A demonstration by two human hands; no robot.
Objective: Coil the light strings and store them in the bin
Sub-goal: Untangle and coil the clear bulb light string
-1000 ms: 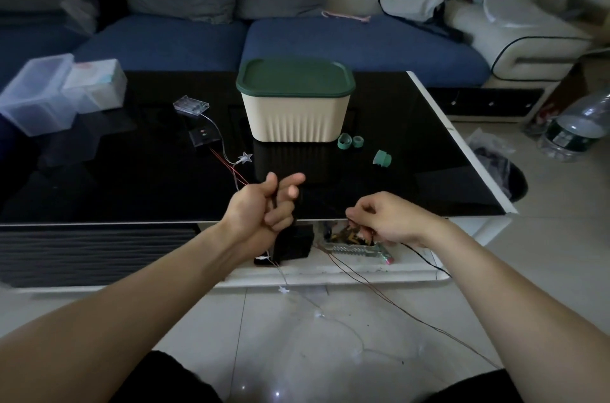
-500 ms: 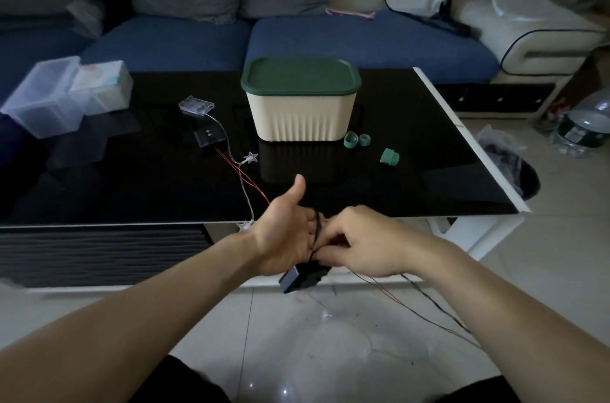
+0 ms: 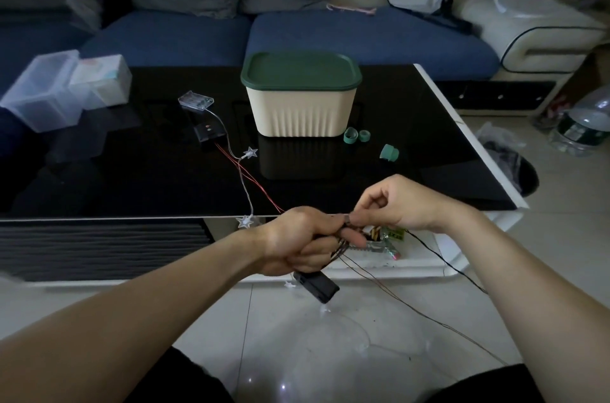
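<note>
My left hand (image 3: 302, 242) is closed around loops of a dark thin light string (image 3: 389, 292), and its black battery box (image 3: 316, 284) hangs just below the fist. My right hand (image 3: 392, 204) pinches the same wire right beside the left thumb; loose strands trail down to the floor on the right. The cream bin (image 3: 300, 110) with its green lid (image 3: 300, 70) on stands at the middle of the black table. A star light string (image 3: 246, 186) with a clear battery case (image 3: 195, 101) and a red-wired black box (image 3: 208, 130) lie left of the bin.
Two clear plastic boxes (image 3: 49, 94) sit at the table's left end. Green rings (image 3: 355, 135) and a green cap (image 3: 389, 152) lie right of the bin. A blue sofa (image 3: 363, 36) is behind, a water bottle (image 3: 584, 125) and a dark bowl (image 3: 525, 174) on the floor at right.
My right hand has lifted from beside the left palm to just above the left thumb, drawing the wire around. The left hand has turned its fist over, and the battery box swung lower.
</note>
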